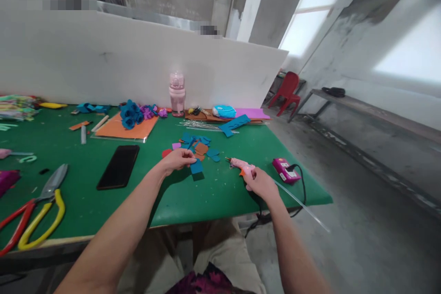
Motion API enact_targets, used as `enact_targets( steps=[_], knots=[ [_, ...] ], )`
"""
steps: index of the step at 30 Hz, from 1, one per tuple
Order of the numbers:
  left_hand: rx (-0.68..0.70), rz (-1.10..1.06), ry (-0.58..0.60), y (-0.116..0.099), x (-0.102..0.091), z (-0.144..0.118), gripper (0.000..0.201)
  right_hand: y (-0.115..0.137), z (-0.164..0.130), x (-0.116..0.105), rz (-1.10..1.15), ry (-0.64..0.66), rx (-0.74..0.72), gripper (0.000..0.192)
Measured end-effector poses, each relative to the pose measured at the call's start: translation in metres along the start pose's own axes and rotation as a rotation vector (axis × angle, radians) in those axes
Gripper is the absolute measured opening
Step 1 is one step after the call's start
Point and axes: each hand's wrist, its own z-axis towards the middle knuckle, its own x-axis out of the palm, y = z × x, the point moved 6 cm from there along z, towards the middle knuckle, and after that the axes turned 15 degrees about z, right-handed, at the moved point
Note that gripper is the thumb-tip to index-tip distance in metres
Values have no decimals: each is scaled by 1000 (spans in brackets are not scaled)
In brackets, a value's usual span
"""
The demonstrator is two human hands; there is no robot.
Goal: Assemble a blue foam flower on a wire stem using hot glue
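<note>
My left hand [178, 160] pinches a small blue piece of felt or foam sheet [196, 167], which hangs just over the table. Wrapped round the handle of a pink hot glue gun [241, 164] is my right hand [262, 184]. The gun's nozzle points left, toward the blue piece but apart from it. A long clear glue stick [303, 206] sticks out behind the gun, past the table edge. Beyond my left hand lies a loose pile of cut pieces, mostly blue, with a brown one [201, 148] and a pink one [176, 145].
The green table [165, 209] carries a black phone [119, 166], red-and-yellow shears [51, 188] and a purple power box [286, 171] with a black cord. Farther back are blue flowers [131, 114] on an orange sheet, a pink bottle [177, 96], wires [200, 125] and a white board [138, 59].
</note>
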Motion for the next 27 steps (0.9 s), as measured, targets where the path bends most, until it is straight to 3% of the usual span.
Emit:
enact_targets(
  steps=[3,7,9,13,17,20,23,27],
  knots=[
    [-6,19,-13,1,0,0,34,-1,5,4,-68,37,-9,23],
    [-15,61,-6,7,1,1,32,-5,5,2,7,-35,-8,21],
    [-18,83,-10,9,3,3,29,-5,0,2,286,-31,26,23],
    [3,100,-32,9,6,6,19,11,-17,3,1055,74,62,34],
    [8,239,-80,7,5,7,13,35,-34,14,1404,333,142,30],
    [17,360,-92,6,4,8,10,43,-40,22,1376,394,146,38],
    [35,426,-100,4,4,8,7,50,-44,22,1155,360,23,41],
    [42,472,-100,0,6,7,6,68,-54,23,857,430,-90,42]
  ],
)
